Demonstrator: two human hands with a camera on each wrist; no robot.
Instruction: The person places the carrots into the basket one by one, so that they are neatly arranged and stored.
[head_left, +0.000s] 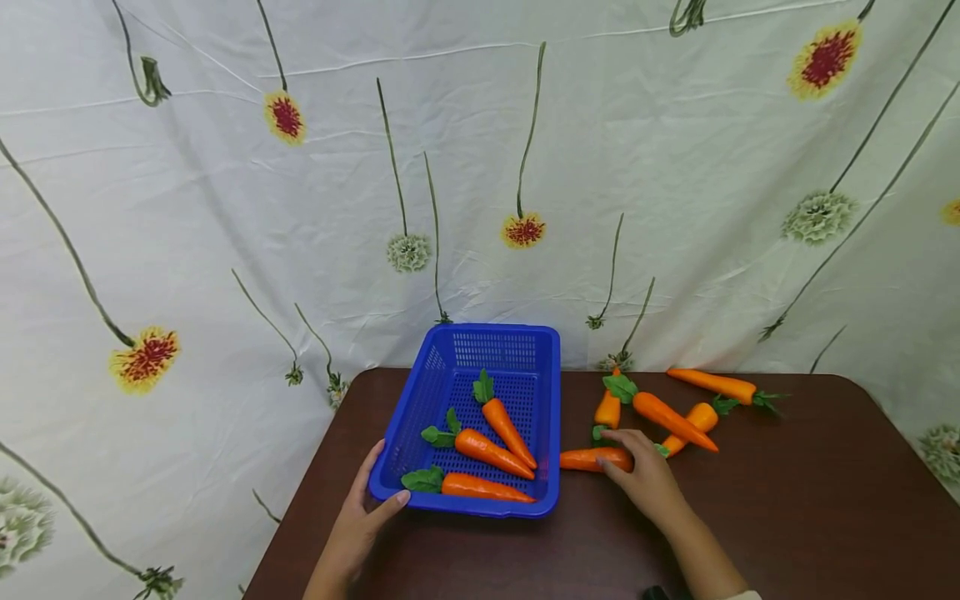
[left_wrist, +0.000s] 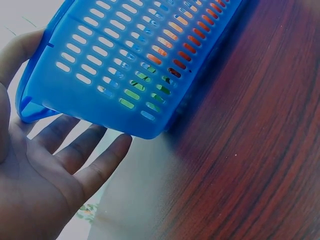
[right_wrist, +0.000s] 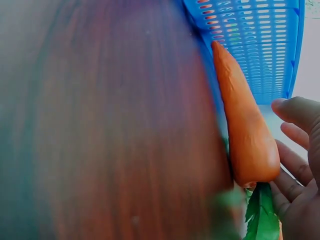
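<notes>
In the head view a blue plastic basket (head_left: 557, 400) holds several orange carrots with green leaves, among them a middle carrot (head_left: 491, 452). My left hand (head_left: 354, 521) holds the basket's near left corner, thumb over the rim and fingers along the outer side. In the left wrist view some of those fingers (left_wrist: 102, 167) reach under the slotted wall. Just right of the basket lies a loose carrot (right_wrist: 247, 125), its tip toward the basket wall. My right hand (head_left: 647, 477) is over its leafy end, thumb and fingers spread apart, the thumb off the carrot in the right wrist view.
More carrots lie on the brown table (head_left: 810, 500) to the right, one long carrot (head_left: 675, 421) resting across another. A flowered white cloth (head_left: 465, 167) hangs behind the table. A small black object (head_left: 656, 592) shows at the bottom edge.
</notes>
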